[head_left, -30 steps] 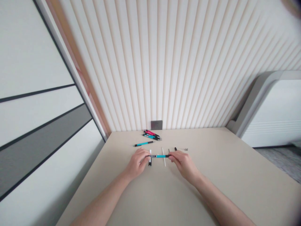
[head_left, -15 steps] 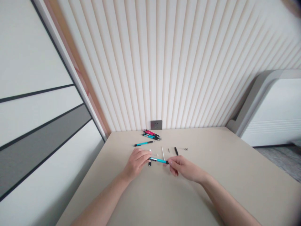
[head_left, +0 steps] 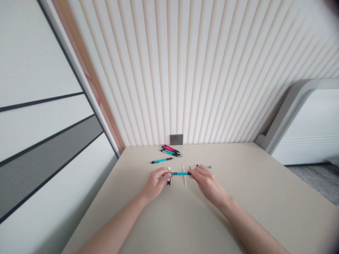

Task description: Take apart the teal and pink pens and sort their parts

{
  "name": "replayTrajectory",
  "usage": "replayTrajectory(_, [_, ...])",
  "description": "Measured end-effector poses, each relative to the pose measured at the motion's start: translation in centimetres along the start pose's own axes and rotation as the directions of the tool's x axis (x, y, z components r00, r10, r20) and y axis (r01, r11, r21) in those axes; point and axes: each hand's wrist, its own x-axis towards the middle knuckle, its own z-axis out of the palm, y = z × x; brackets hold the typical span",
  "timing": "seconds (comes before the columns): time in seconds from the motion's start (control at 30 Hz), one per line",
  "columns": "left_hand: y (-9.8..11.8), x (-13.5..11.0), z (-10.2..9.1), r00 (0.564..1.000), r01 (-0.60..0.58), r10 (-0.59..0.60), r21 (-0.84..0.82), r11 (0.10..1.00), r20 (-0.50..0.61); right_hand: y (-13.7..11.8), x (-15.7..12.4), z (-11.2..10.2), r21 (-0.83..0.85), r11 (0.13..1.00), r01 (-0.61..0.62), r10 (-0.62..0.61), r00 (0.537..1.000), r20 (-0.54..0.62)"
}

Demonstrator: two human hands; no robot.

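I am holding the teal pen (head_left: 180, 173) with its long axis running left-right, left hand (head_left: 156, 181) fingers pinching its left end, right hand (head_left: 208, 181) fingers its right end

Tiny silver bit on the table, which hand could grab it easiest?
Probably the right hand. The silver bit lies just beyond it on the table, while the left hand is at the far end of the teal pen, which both hands hold by its ends.
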Motion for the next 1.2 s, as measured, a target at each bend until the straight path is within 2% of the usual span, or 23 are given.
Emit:
replayTrajectory(0.1, [-0.4,-0.1,-0.8,0.975,-0.211,0.217,0.119,0.97,-0.041,-0.1,-0.1,0.1,0.138,0.988,-0.065,0.064,0.998,0.016])
replayTrajectory(0.17, [-0.6,-0.2,-1.3,0.938,-0.336,0.347,0.223,0.915,-0.011,-0.2,-0.2,0.2,0.266,0.945,-0.19,0.16,0.978,0.131])
replayTrajectory(0.27, [-0.6,-0.3,-1.6,0.891,-0.442,0.451,0.3,0.845,0.039,-0.3,-0.4,0.4,0.384,0.835,-0.394,0.241,0.889,0.388])
replayTrajectory(0.3, [-0.5,-0.4,-1.6,0.885,-0.456,0.463,0.304,0.837,0.053,-0.4,-0.4,0.5,0.385,0.818,-0.426,0.247,0.867,0.433])
replayTrajectory(0.37, [-0.3,-0.3,-1.3,0.894,-0.444,0.443,0.287,0.849,0.072,-0.5,-0.4,0.7,0.344,0.843,-0.413,0.26,0.873,0.412])
replayTrajectory(0.43, [-0.1,-0.3,-1.0,0.922,-0.387,0.381,0.245,0.889,0.075,-0.6,-0.3,0.8,0.262,0.908,-0.328,0.253,0.925,0.283])
replayTrajectory(0.53, [0.3,-0.3,-0.6,0.97,-0.243,0.238,0.143,0.959,0.05,-0.7,-0.3,1.0,0.109,0.979,-0.174,0.163,0.981,0.103])
replayTrajectory(0.6, [0.7,-0.2,-0.3,0.993,-0.111,0.107,0.066,0.992,0.053,-0.7,-0.3,0.9,-0.015,0.996,-0.089,0.089,0.995,0.04])
replayTrajectory(0.67, [0.9,-0.2,-0.1,0.997,0.018,-0.018,0.001,1.0,0.078,-0.7,-0.3,0.8,-0.118,0.993,-0.015,0.015,1.0,0.007])
replayTrajectory(0.73, [0.8,-0.2,0.0,0.995,0.072,-0.071,-0.019,0.997,0.073,-0.8,-0.2,0.8,-0.147,0.989,0.024,-0.026,1.0,-0.013])
replayTrajectory(0.8, [0.4,-0.2,-0.1,0.999,0.005,-0.005,0.02,1.0,0.032,-0.7,-0.1,0.8,-0.102,0.995,-0.01,0.008,1.0,-0.029])
replayTrajectory(0.9, [-0.4,-0.3,-0.6,0.977,-0.209,0.212,0.146,0.967,-0.006,-0.6,-0.1,0.9,0.067,0.987,-0.143,0.144,0.99,0.002])
replayTrajectory(1.0, [-0.9,-0.3,-1.3,0.935,-0.343,0.354,0.257,0.903,0.005,-0.4,-0.2,1.0,0.265,0.917,-0.298,0.252,0.948,0.194])
replayTrajectory(1.07, [-0.9,-0.4,-1.5,0.916,-0.389,0.4,0.294,0.873,0.024,-0.2,-0.2,0.9,0.344,0.859,-0.379,0.272,0.908,0.319])
replayTrajectory(1.1, [-0.8,-0.5,-1.6,0.911,-0.402,0.412,0.299,0.866,0.032,-0.2,-0.2,0.9,0.361,0.845,-0.395,0.273,0.898,0.345])
replayTrajectory(1.2, [-0.4,-0.5,-1.4,0.921,-0.384,0.388,0.273,0.882,0.043,-0.1,-0.2,1.0,0.336,0.881,-0.334,0.257,0.932,0.254])
